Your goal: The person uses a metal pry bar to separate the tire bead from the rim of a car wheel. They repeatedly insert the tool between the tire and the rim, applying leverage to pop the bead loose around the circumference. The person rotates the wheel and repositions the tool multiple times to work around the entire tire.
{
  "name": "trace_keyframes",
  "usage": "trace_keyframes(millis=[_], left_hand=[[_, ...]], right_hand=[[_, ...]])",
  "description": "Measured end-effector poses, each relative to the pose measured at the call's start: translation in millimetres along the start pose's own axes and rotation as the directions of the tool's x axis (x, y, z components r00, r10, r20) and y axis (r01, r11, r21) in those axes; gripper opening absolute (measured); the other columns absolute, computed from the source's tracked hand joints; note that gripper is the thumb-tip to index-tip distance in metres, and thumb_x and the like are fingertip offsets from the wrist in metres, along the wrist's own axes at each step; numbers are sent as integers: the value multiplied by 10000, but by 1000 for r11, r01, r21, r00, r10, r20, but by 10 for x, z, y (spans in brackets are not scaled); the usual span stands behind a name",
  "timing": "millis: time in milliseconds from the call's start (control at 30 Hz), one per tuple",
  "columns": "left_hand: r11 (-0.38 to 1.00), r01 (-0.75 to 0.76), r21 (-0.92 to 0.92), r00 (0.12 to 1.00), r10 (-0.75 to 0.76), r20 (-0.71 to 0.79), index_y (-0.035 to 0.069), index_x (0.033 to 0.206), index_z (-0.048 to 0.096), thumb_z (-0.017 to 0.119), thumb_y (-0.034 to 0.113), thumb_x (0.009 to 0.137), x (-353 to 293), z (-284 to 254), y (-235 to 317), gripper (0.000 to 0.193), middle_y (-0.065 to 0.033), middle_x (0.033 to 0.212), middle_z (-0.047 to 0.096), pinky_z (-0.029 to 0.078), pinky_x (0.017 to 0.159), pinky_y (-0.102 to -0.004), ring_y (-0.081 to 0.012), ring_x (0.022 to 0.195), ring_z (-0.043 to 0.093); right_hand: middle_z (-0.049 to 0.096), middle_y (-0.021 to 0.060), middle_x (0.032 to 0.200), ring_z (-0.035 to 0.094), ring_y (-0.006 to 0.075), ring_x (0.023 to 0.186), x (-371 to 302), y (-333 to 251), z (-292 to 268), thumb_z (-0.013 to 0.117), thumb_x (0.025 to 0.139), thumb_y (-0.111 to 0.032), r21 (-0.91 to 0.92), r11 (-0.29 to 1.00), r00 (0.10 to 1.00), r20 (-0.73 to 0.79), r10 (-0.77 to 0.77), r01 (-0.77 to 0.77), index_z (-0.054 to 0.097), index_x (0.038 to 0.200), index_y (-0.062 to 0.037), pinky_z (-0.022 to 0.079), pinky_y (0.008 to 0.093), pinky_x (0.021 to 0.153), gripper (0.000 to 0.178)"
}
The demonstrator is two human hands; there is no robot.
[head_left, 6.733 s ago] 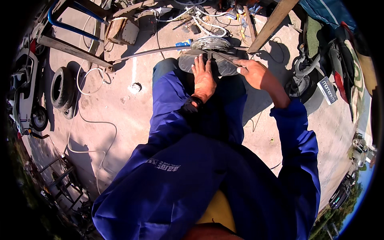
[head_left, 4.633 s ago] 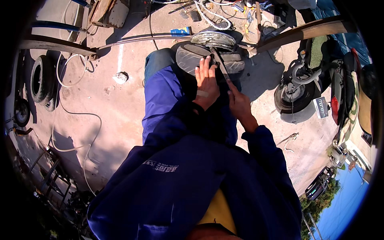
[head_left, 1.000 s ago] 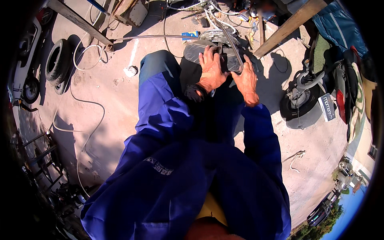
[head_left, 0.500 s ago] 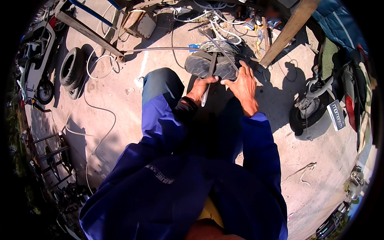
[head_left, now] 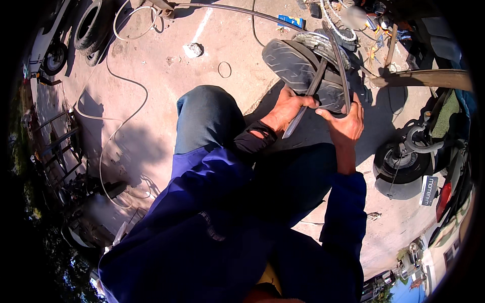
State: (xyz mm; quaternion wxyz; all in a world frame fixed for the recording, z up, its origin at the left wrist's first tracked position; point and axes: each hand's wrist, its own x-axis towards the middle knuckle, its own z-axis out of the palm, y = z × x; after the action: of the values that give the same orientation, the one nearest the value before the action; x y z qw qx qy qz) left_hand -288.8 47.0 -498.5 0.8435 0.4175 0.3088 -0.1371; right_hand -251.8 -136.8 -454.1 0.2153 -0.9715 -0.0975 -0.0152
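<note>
A black motorcycle tyre (head_left: 285, 63) with a wheel rim (head_left: 323, 44) rests on the ground in front of me, tilted. A flat metal tyre lever (head_left: 317, 81) lies across the tyre, its pale end pointing back toward me. My left hand (head_left: 287, 110) is closed around this lever near that end, thumb along it. A second dark bar (head_left: 338, 63), looking like another lever, slants over the tyre's right side. My right hand (head_left: 348, 123) is at its near end against the tyre, fingers curled round it and thumb toward the left hand. The tyre hides part of the right fingers.
Past the wheel lie a blue box (head_left: 290, 21), white rope and small clutter. A wooden beam (head_left: 429, 79) juts in at the right, above another wheel (head_left: 399, 161). Stacked tyres (head_left: 88, 28) and a looping hose (head_left: 121, 121) lie left; a stone (head_left: 192, 49) sits ahead.
The view has turned and dipped, so the wheel and both hands appear farther right and lower. Both hands remain at the bars, and the left-held lever now slants more.
</note>
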Motion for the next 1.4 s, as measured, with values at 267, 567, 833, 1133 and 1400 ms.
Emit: trace_keyframes(millis=[267,567,833,1133,1400], left_hand=[[971,219,-93,909,-238,-341,-99,976,709,745,-29,749,-820,-133,373,240,-171,882,745,589,785,-356,-259,808,733],[910,344,-232,858,-405,-316,21,1060,779,698,121,968,-715,-1065,458,158,-128,1052,758,638,912,-335,-200,1026,728],[405,491,771,857,-385,-343,-74,1051,711,602,341,1049,-761,-704,1270,429,-221,1050,756,641,648,-368,-312,738,783],[-104,224,969,896,413,-163,-30,1306,575,626,172,872,-1008,-680,410,482,-267,1449,470,342,1172,-549,-444,1394,422],[77,147,986,933,319,-164,-40,1439,492,697,238,880,-1146,-449,166,657,-281,1607,350,191,1275,-587,-462,1556,229]], right_hand=[[692,131,1073,687,282,953,-238,-598,-163,1005,601,-405,56,956,838,498,224,-289,619,1312,15,556,412,835,912],[698,147,965,680,356,953,68,-1056,409,956,644,-549,28,999,741,671,8,-36,662,1009,16,539,461,849,734],[723,187,1072,692,382,1061,-7,-1002,541,927,653,-602,-31,999,748,664,9,15,670,1051,15,552,472,901,778],[582,200,1457,483,362,1421,-109,-1004,369,945,610,-483,34,991,669,741,62,-130,540,1422,35,443,453,1153,1045],[587,204,1414,552,386,1320,-142,-678,348,852,766,-520,115,988,726,687,-3,-104,565,1366,49,484,458,1084,875]])
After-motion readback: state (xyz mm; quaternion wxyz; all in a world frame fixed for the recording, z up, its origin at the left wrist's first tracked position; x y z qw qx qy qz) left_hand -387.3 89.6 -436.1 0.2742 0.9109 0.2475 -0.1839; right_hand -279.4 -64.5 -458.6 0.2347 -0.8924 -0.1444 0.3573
